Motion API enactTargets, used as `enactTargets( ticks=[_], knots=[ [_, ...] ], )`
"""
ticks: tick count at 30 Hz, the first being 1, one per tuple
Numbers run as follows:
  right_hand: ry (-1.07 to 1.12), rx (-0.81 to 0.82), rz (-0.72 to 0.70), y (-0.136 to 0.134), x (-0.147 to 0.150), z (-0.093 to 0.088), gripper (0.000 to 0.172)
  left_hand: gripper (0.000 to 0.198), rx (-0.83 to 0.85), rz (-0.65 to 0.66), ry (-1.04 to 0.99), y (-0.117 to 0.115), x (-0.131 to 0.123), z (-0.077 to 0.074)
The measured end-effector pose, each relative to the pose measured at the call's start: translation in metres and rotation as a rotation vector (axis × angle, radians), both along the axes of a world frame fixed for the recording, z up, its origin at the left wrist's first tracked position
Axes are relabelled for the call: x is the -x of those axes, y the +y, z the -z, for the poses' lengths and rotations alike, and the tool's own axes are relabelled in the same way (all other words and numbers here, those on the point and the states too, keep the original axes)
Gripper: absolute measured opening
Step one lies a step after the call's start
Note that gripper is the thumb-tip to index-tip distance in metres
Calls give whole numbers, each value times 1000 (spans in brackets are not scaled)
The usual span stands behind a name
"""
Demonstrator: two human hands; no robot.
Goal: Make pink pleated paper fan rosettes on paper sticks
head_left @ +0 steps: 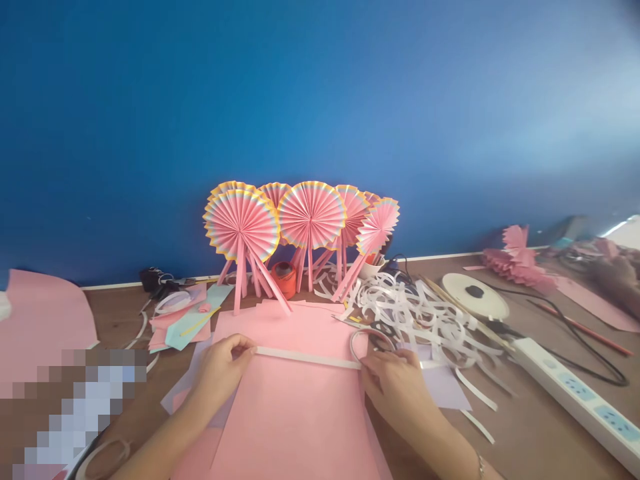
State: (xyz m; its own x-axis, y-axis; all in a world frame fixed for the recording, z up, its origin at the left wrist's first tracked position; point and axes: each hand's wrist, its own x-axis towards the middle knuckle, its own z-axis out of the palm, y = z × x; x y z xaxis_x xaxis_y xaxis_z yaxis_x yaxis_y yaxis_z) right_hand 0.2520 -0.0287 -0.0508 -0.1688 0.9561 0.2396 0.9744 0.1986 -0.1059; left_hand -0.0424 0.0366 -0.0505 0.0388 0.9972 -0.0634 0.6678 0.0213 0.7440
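Note:
Between my hands a narrow strip of white tape (307,359) is stretched nearly level across a pink paper sheet (300,413). My left hand (227,367) pinches its left end between thumb and fingers. At the other end, my right hand (395,387) is closed round the tape roll (354,343), whose ring shows above the fingers. I cannot tell whether the strip touches the paper. More pink sheets and a lilac sheet (445,383) lie beneath and beside this one.
Several pleated pink paper fans (311,215) stand against the blue wall, around an orange-red container (284,280). Curled white strips (415,307) are heaped at right, near a white lid (475,295) and a power strip (575,393). Paper scraps (193,320) lie at left.

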Motion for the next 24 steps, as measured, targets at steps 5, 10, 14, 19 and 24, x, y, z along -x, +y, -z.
enactTargets(
  ticks=[5, 10, 14, 19, 24],
  knots=[
    [18, -24, -8, 1, -1, 3, 27, 19, -14, -6, -9, 0, 0, 2],
    [70, -29, -36, 2, -1, -1, 28, 20, -23, -17, -16, -1, 1, -1],
    [171, -58, -57, 2, -2, -6, 26, 22, -78, -39, -74, 0, 2, -6],
    [257, -49, -67, 1, -3, -12, 27, 22, -99, -71, -79, -1, 3, -12],
    [284, -50, -85, 0, -2, -17, 26, 24, -95, -88, -66, -1, 2, -15]
  ],
)
